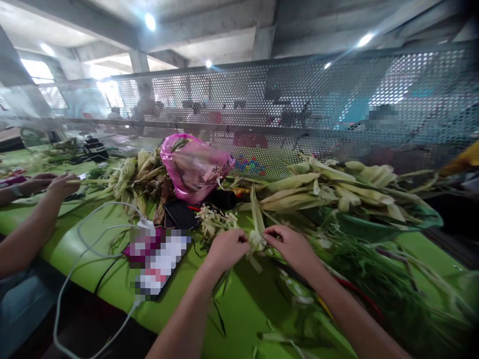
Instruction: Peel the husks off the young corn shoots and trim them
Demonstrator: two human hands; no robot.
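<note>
Through the head view I watch the person's 2 bare hands meet over the green surface [258, 304], between its near edge and its far edge. Between them is a pale husk piece [257, 240], bunched and whitish, with a long leaf rising toward the far edge. The left hand [230, 248] has its fingers curled in and pinches the left side of the piece between thumb and forefinger. The right hand [288, 245] pinches its other side, thumb and forefinger close together.

Just beyond the left hand I see a cluster of pale strips [217, 220]. Along the far edge, a pink plastic bag [194, 167] stands beside a heap of dry husks [140, 187], in front of a perforated screen [224, 99]. To the right, long husks [325, 192] fill a green basket [396, 227], and fine green fibres [385, 279] spread before it.

Toward the near edge, left of the hands, I find a phone [162, 264] with a white cable [65, 284], touching a purple packet [144, 245]. At the left end, a co-worker's hand [63, 187] holds a thin stem.
</note>
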